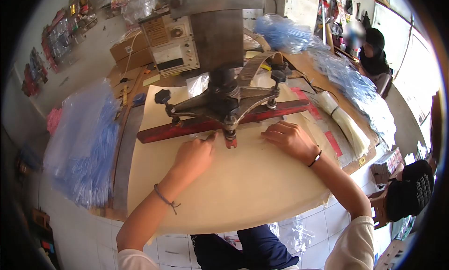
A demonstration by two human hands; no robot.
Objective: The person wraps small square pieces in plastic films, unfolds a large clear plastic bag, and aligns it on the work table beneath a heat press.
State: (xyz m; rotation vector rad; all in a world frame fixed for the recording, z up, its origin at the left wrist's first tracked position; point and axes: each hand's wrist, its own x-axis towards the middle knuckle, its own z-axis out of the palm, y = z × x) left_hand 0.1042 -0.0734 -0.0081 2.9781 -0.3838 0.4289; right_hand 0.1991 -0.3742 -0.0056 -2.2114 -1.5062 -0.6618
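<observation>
A press head with a long red bar (187,129) stands over a cream sheet (224,190) that covers the worktable. My left hand (194,154) is just in front of the bar, left of the middle, fingers bent together with the tips close to the bar. What they pinch, if anything, is too small to make out. On the right, my right hand (291,139) rests on the sheet near the bar, fingers bent and slightly apart, nothing visible in it. Something clear, perhaps thin plastic, shows faintly along the bar between the hands.
Stacked bluish plastic sleeves (84,148) lie at the left. More clear plastic (346,83) and a tied bundle of pale strips (343,122) lie at the right. A control box (170,43) stands behind the bar. Two other people are at the right, one in a black cap (411,190).
</observation>
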